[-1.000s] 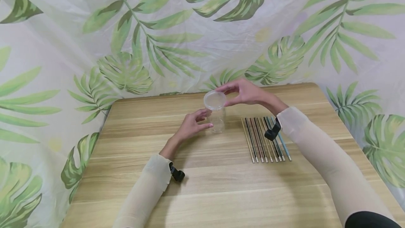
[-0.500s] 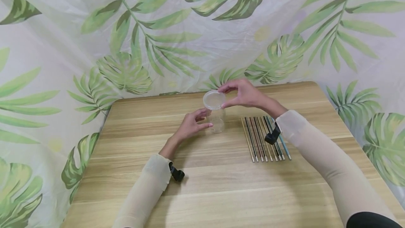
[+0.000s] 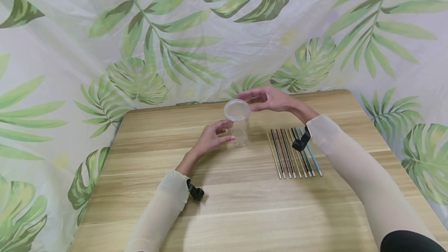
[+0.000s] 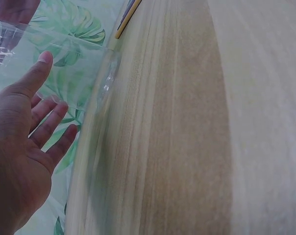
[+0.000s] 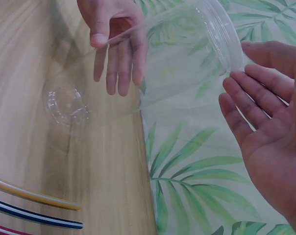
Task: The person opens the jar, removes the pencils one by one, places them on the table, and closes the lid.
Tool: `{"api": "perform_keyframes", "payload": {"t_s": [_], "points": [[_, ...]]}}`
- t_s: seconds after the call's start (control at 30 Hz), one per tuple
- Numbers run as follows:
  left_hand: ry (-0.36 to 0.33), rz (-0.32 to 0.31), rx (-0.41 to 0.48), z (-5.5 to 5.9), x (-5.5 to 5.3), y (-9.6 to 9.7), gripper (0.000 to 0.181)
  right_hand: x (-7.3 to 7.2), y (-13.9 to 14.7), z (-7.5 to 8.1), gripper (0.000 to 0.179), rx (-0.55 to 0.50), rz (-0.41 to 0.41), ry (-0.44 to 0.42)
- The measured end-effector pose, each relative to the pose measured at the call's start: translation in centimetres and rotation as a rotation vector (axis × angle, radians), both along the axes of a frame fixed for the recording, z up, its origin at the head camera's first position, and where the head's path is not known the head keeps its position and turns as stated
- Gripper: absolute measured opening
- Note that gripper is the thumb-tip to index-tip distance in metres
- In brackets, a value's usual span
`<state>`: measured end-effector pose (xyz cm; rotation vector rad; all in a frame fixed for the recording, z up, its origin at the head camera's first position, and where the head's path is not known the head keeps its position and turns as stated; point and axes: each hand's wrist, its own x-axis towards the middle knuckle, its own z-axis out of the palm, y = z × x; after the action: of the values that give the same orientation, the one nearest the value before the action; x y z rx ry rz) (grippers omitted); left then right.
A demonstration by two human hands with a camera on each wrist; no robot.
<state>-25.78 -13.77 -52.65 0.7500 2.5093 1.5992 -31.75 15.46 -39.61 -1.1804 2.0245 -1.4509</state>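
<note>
A clear plastic jar [image 3: 240,133] stands upright on the wooden table, capped by a translucent round lid [image 3: 236,110]. On its left side, my left hand [image 3: 211,137] holds the body between thumb and fingers. The left wrist view has this hand's thumb [image 4: 44,58] in front of the clear wall, with the other fingers behind it. My right hand [image 3: 269,99] is at the lid's right edge, its fingers loosely extended. Seen from the right wrist, those fingertips [image 5: 235,76] are right at the lid's rim, the thumb above them.
Several pencils [image 3: 290,153] lie side by side in a row on the table right of the jar, under the right wrist's camera [image 3: 301,141]. A leaf-patterned cloth [image 3: 196,61] hangs behind the table's far edge.
The right hand's thumb has come off the lid's front edge and the hand has shifted slightly up and back. The left hand and jar stay put.
</note>
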Motion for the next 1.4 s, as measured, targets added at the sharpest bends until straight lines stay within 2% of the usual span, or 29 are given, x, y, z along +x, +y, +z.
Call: {"api": "perform_keyframes", "payload": {"t_s": [0.3, 0.53, 0.63, 0.9, 1.17, 1.4], "points": [[-0.001, -0.009, 0.008, 0.1, -0.1, 0.1, 0.065, -0.4, -0.3, 0.4, 0.056, 0.027, 0.028, -0.086], [-0.019, -0.01, 0.035, 0.0, 0.0, 0.1, 0.064, -0.4, -0.4, 0.3, 0.057, 0.039, 0.016, -0.065], [-0.019, -0.004, 0.019, 0.1, 0.1, 0.2, 0.064, -0.3, -0.5, 0.2, 0.056, 0.039, -0.014, -0.025], [-0.014, 0.007, -0.011, 0.4, 0.2, 0.1, 0.064, 0.6, -1.0, 0.2, 0.055, 0.037, -0.107, 0.156], [-0.008, 0.01, -0.027, 0.2, 0.2, 0.0, 0.066, 1.3, -1.4, -0.1, 0.057, 0.039, -0.19, 0.247], [-0.007, 0.015, -0.026, 0.2, 0.1, 0.0, 0.064, 1.8, -1.7, -0.3, 0.06, 0.03, -0.21, 0.277]]}}
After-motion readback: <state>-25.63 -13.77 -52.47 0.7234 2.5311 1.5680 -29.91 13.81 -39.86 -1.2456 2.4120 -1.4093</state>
